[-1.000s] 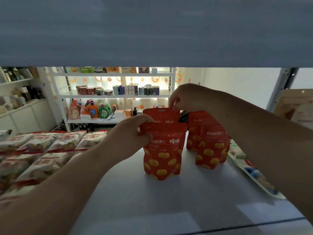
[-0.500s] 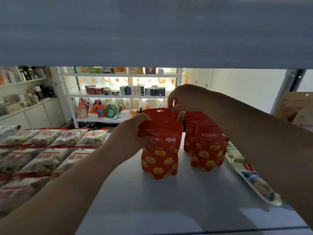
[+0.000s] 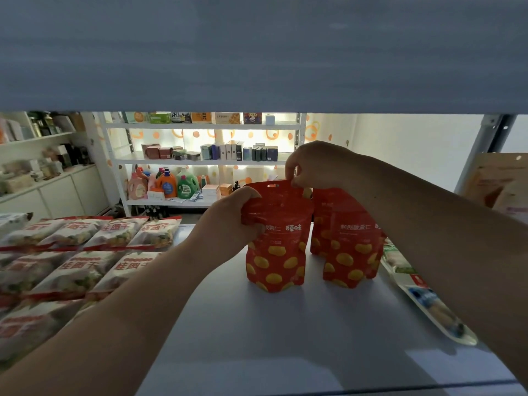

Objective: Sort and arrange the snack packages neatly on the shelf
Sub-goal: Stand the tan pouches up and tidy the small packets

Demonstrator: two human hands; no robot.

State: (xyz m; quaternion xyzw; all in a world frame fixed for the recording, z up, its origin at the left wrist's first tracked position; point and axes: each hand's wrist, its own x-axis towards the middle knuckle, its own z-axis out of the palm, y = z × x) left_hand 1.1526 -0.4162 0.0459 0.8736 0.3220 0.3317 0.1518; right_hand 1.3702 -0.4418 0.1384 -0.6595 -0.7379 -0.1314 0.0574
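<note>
White packs [image 3: 85, 252] lie flat in rows at the shelf's [image 3: 285, 338] left end. The left hand [image 3: 231, 221] grips the upper left side of a red pouch [image 3: 278, 252] standing mid-shelf, and the right hand [image 3: 317, 164] pinches its top edge. A second pouch [image 3: 351, 252] stands just beside it. Flat packs [image 3: 428, 304] lie at the far right.

1. The left forearm [image 3: 128, 310] is extended bare from 7 o'clock toward the centre of the view.
2. The left hand [image 3: 228, 221] is curled, and the upper left side of a red pouch [image 3: 278, 252] is gripped between its thumb and fingers.
3. The right forearm [image 3: 428, 230] is stretched in from 4 o'clock.
4. The right hand [image 3: 317, 165] is held at 1 o'clock of the left hand, knuckles up, and the pouch's top edge is pinched by its fingertips.
</note>
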